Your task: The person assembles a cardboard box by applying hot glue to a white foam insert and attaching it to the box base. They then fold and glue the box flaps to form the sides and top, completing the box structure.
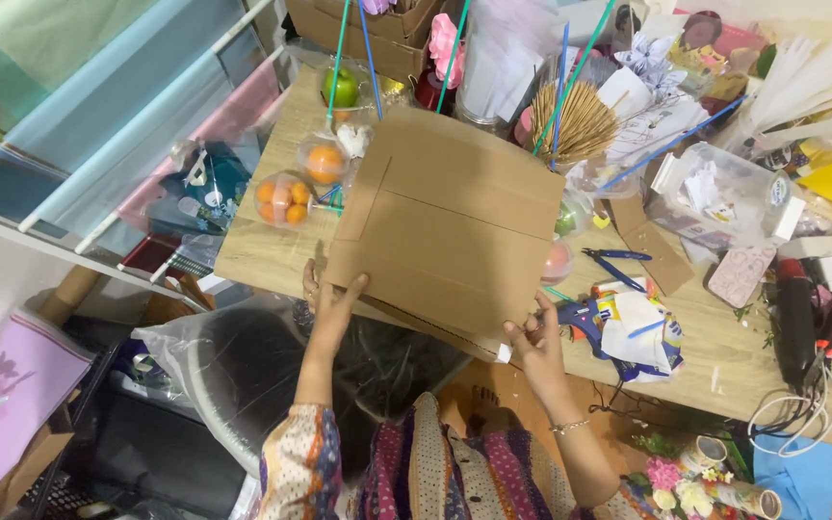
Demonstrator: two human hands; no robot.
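Note:
A large flat sheet of brown cardboard (450, 221) with fold creases is held over the wooden table (262, 252). My left hand (334, 306) grips its near left corner. At the near right corner my right hand (534, 349) holds the edge, with a bracelet on the wrist. The sheet hides part of the table and some things under it.
Wrapped fruit sits at the table's far left: oranges (284, 200), a green apple (343, 87). A bundle of wooden skewers (580, 120), blue and green sticks, a clear plastic box (724, 193), a blue glue gun (580, 318), pliers (618, 260), paper rolls at left, a plastic-covered bin (233, 376) below.

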